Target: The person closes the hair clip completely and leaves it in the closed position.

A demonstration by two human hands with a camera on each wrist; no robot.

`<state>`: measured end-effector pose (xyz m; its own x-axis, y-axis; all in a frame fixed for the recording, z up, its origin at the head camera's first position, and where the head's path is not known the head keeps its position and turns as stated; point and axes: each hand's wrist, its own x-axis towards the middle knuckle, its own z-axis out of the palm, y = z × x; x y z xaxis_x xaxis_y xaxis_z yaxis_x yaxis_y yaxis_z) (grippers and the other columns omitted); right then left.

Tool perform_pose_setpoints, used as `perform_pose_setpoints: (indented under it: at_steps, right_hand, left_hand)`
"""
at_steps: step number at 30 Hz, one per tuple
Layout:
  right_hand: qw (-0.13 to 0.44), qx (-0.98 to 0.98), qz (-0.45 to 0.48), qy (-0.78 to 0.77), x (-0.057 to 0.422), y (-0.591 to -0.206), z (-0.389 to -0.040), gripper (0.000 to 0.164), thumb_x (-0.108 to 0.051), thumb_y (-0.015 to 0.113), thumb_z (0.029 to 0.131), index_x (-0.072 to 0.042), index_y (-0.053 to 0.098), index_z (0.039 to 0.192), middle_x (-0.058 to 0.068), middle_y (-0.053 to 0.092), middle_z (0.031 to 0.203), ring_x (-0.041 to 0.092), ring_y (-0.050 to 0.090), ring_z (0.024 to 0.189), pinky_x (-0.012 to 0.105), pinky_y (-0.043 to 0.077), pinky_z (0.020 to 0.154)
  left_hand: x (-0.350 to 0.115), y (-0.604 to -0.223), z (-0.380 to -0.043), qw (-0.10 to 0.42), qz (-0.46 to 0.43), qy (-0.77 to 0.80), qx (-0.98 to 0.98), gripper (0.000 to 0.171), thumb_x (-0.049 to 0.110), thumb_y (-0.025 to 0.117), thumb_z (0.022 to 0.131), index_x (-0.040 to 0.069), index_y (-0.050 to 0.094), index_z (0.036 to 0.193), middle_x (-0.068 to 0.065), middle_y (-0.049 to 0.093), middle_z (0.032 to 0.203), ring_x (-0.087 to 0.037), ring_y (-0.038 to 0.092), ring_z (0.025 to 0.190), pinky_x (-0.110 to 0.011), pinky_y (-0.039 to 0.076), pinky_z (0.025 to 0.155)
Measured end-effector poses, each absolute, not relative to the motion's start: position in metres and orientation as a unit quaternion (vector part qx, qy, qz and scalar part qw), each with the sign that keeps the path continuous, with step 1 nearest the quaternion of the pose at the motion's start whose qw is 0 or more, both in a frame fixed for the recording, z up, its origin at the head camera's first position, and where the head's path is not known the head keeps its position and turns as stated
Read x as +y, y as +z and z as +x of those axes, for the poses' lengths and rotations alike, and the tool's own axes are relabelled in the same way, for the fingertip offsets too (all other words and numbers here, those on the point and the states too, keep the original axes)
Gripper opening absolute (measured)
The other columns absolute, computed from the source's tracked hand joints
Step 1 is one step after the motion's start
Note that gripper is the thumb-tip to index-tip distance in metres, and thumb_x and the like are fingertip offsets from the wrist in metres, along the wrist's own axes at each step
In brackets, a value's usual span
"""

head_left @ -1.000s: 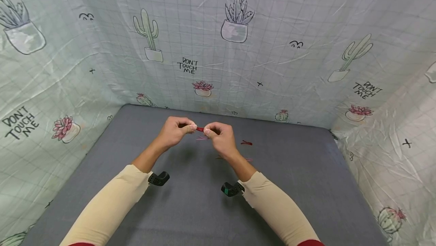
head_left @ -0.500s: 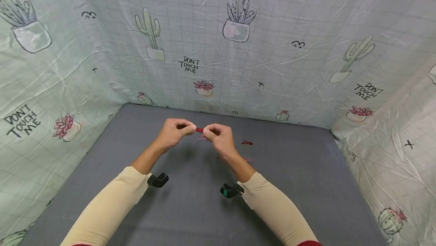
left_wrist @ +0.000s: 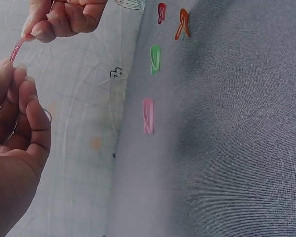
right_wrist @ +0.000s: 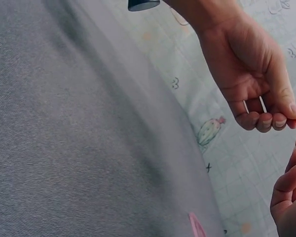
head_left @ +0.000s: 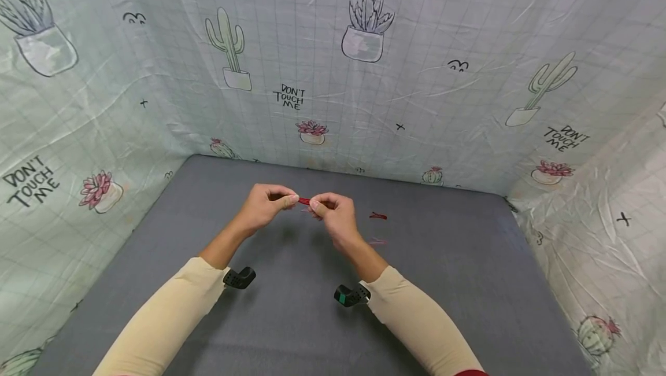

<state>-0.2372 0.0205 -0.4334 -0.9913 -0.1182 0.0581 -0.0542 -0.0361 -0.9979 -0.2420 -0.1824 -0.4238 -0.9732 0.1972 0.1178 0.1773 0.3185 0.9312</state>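
Note:
A red snap hair clip is stretched between my two hands above the table. My left hand pinches its left end between thumb and fingertips. The other end is pinched by my right hand. In the left wrist view the clip looks slightly bowed, and fingertips cover both ends. Below on the table lie a pink clip, a green clip, an orange clip and another red clip. The head view shows that red clip right of my right hand.
The clips rest on a grey cloth-covered table. A printed cactus curtain rises behind it and along both sides. Dark wrist devices, one on the left and one on the right, jut inward from my sleeves.
Both hands have stayed together on the red hair clip, sinking slightly in the head view. The held clip now shows as a narrower strip. The clips on the table have not moved.

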Motion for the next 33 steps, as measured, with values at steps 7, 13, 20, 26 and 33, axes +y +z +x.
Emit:
perform_pose_setpoints:
  at_steps: [7,13,20,26,33]
  right_hand:
    - [0.012,0.675,-0.052,-0.736,0.017,-0.445,-0.236,0.015,-0.001,0.073,0.095,0.013,0.073,0.096,-0.006,0.07,0.071,0.008,0.063,0.064,0.022,0.052,0.064]
    - [0.008,0.666,-0.036,-0.745,0.014,-0.451,-0.235,0.016,-0.002,0.073,0.095,0.014,0.073,0.097,-0.004,0.072,0.072,0.008,0.063,0.062,0.022,0.051,0.063]
    - [0.019,0.66,-0.025,-0.751,0.01,-0.457,-0.234,0.016,-0.003,0.073,0.095,0.013,0.073,0.098,0.002,0.075,0.076,0.009,0.064,0.064,0.023,0.053,0.065]
    - [0.03,0.66,-0.007,-0.751,0.009,-0.461,-0.234,0.016,-0.005,0.074,0.096,0.011,0.074,0.099,-0.002,0.074,0.075,0.009,0.065,0.065,0.025,0.054,0.066]
    - [0.04,0.656,0.008,-0.753,0.007,-0.465,-0.233,0.015,-0.003,0.074,0.095,0.011,0.074,0.1,-0.005,0.072,0.072,0.008,0.064,0.063,0.027,0.055,0.068]
  left_hand:
    - [-0.185,-0.428,-0.24,0.011,0.133,0.557,0.82,0.021,0.023,0.073,0.099,0.004,0.08,0.103,-0.022,0.076,0.097,-0.025,0.069,0.086,-0.031,0.055,0.075]
    - [-0.186,-0.433,-0.24,0.012,0.134,0.545,0.827,0.023,0.023,0.073,0.1,0.002,0.08,0.103,-0.022,0.075,0.095,-0.032,0.067,0.086,-0.029,0.051,0.071]
    - [-0.187,-0.44,-0.238,0.007,0.122,0.548,0.828,0.022,0.021,0.074,0.099,0.001,0.079,0.104,-0.023,0.075,0.095,-0.028,0.066,0.085,-0.027,0.05,0.07]
    - [-0.188,-0.445,-0.238,0.006,0.118,0.543,0.832,0.019,0.02,0.075,0.098,0.002,0.08,0.101,-0.019,0.075,0.091,-0.027,0.067,0.08,-0.027,0.052,0.069]
    - [-0.19,-0.449,-0.236,0.026,0.108,0.538,0.835,0.019,0.022,0.075,0.098,0.004,0.08,0.103,-0.018,0.077,0.096,-0.03,0.069,0.086,-0.033,0.055,0.074]
